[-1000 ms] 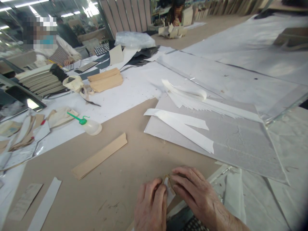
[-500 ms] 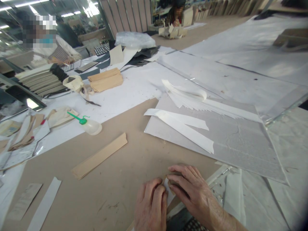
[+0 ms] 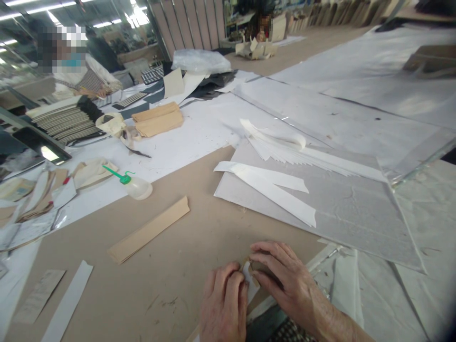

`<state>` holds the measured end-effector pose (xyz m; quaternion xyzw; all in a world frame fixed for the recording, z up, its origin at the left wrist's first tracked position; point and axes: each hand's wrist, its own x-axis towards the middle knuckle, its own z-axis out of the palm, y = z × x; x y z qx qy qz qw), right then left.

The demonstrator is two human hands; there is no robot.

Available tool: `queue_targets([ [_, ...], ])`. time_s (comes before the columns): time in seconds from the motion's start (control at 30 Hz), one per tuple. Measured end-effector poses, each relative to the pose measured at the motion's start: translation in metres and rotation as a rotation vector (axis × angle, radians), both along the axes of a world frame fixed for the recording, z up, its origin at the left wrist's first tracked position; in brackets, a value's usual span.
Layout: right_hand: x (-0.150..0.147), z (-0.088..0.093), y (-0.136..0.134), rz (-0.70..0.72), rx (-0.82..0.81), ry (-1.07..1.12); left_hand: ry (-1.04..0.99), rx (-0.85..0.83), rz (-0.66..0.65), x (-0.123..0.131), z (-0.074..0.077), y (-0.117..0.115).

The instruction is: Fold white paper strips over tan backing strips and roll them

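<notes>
Close to the table's front edge, both hands are on a narrow strip with a white face and tan edging at its far end. My left hand lies along its left side, fingers curled and pressed down on it. From the right, my right hand pinches the tan edge with thumb and fingertips, its other fingers bent above. Much of the strip is hidden under the hands. Left of them, a small stack of tan strips rests on the brown board.
White strips lie on a grey board to the right, below a fanned white pile. A green-nozzled bottle lies at left. A white strip and a paper piece are front left. A co-worker sits far left.
My right hand's fingers have shifted slightly up, and more of the strip's white face and tan edging shows between the hands. My left hand has hardly moved.
</notes>
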<state>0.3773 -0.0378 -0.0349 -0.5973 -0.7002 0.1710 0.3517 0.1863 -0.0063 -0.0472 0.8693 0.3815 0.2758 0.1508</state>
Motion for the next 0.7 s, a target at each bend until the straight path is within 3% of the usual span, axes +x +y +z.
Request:
queue_targets([
  [0.3,0.002,0.009,0.020,0.071,0.043,-0.052,0.013,-0.005,0.077,0.001,0.000,-0.004],
  [0.7,0.005,0.001,0.018,0.124,0.068,-0.037,0.040,0.029,0.053,-0.001,-0.006,-0.005],
])
